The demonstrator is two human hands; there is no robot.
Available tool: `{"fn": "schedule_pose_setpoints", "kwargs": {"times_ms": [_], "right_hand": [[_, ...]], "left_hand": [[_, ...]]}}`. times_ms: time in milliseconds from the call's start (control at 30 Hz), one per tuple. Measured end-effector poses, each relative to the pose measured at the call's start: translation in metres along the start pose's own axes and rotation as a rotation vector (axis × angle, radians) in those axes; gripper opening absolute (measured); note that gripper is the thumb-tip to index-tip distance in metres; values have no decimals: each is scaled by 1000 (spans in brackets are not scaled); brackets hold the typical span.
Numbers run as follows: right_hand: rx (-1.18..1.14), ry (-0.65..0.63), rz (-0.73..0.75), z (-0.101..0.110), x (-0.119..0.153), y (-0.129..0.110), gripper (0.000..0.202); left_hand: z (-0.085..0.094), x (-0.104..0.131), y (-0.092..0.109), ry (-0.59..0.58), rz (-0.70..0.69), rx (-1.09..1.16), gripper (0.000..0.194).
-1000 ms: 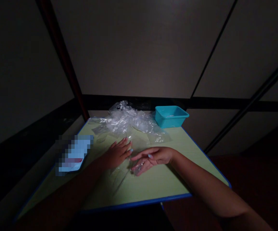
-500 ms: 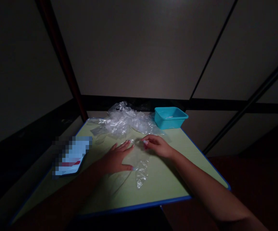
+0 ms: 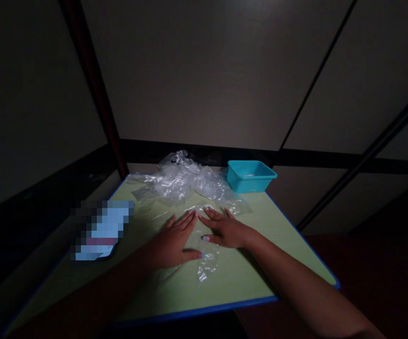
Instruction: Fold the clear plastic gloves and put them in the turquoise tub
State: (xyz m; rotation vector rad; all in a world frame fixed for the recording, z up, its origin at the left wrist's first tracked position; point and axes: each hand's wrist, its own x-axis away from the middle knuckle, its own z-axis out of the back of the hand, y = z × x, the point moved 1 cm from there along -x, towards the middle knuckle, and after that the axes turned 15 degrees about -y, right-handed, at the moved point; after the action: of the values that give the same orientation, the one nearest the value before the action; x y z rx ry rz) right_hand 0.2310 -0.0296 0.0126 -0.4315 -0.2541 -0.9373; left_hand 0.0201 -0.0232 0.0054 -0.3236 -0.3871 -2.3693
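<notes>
Film [image 3: 206, 269] lies beneath your outspread left hand [image 3: 175, 242] and right hand [image 3: 226, 230] on a blue-edged table [image 3: 244, 282]. Dim panels [image 3: 204, 84] rise behind.

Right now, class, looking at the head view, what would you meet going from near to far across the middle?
Pale green table's blue front rim, bare left hand and bare right hand side by side, crumpled heap of clear plastic, plain greyish wall panel.
</notes>
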Motion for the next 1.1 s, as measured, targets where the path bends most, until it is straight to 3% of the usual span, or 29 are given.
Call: {"fn": "schedule_pose_setpoints", "kwargs": {"times_ms": [267,433,633,767,967,1100], "right_hand": [[-82,172,40,3,1,1,62],[-56,78,88,-4,-7,-2,68],[-18,-15,1,-4,-4,-7,80],[-25,-77,-36,1,2,-11,98],[-39,-128,-75,2,6,-17,108],[-55,-120,-107,-1,8,-21,110]], "left_hand": [[-1,2,-8,-126,-20,-16,106],[1,3,-6,-176,-83,-24,116],[-6,2,-7,-25,37,1,86],[-6,1,-13,19,158,40,80],[-1,0,-17,76,352,110,82],[2,1,-11,131,277,96,82]]}}
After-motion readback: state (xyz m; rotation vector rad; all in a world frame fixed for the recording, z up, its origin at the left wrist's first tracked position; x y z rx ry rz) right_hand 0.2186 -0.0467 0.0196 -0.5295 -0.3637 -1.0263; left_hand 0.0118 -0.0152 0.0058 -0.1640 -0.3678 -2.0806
